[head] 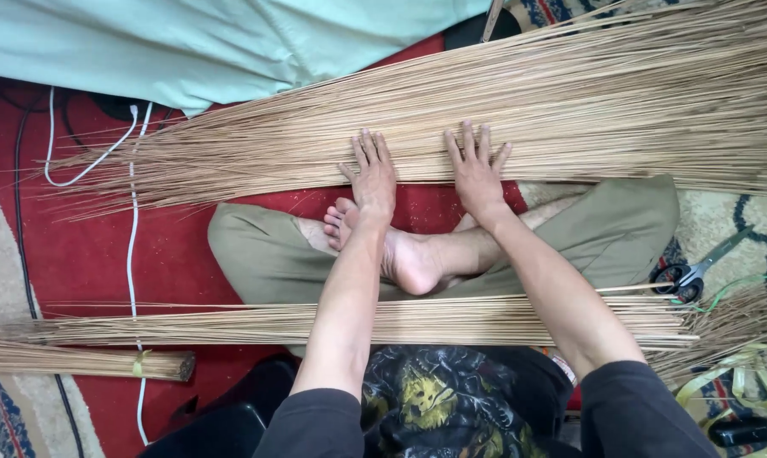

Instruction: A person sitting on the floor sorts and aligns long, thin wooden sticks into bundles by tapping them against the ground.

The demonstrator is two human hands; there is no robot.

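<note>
Nearest, below both wrists, a thinner layer of sticks (pixel 451 322) crosses the lap. Beyond it, the left hand (pixel 373 180) and right hand (pixel 477 174) press flat, fingers spread, gripping nothing, on the wide spread of thin tan sticks (pixel 570 110); a pale green cloth (pixel 197 42) lies farther off.

Single view, head-worn. The camera sat on the seated person's head and looked steeply down over lap and crossed legs at the floor. It stood close: forearms entered from the near edge, and the spread of thin sticks (pixel 502 127) crossed the far half from left to right. No second view overlapped it.
</note>
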